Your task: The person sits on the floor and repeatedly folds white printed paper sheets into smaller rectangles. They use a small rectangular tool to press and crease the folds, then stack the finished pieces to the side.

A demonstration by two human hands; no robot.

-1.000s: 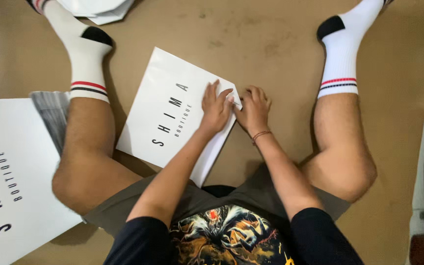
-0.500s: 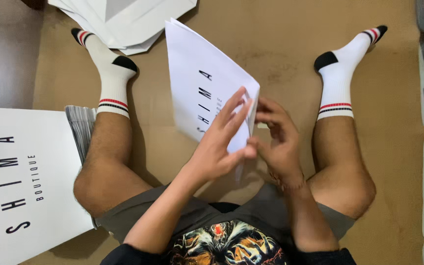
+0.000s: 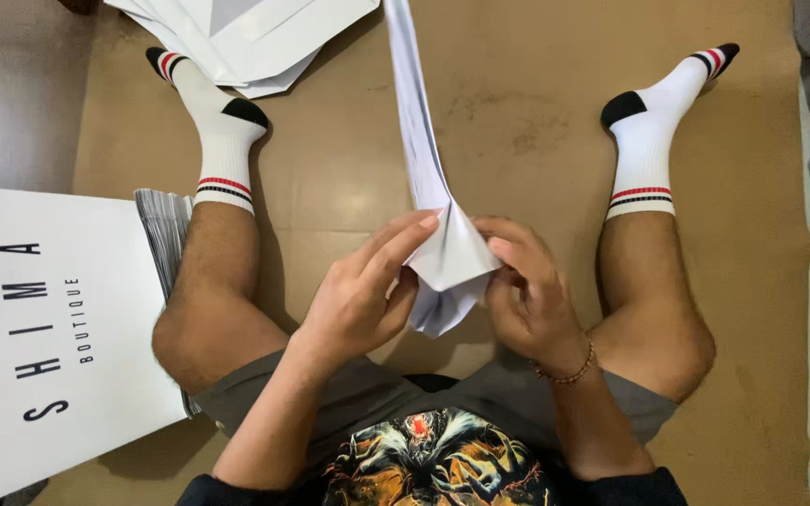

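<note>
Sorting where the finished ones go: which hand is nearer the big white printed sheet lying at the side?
Left. The left hand is on the side of the printed sheet, across the left thigh; the right hand lies farther off. Both hold the folded white paper.

A home-style packing spot: brown floor [image 3: 517,122], stack of flat white bags [image 3: 39,328] at nine o'clock, more sheets [image 3: 255,37] at eleven.

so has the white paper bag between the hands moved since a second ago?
Yes. The white paper bag has been lifted off the brown floor and turned edge-on, held by the left hand and right hand.
</note>
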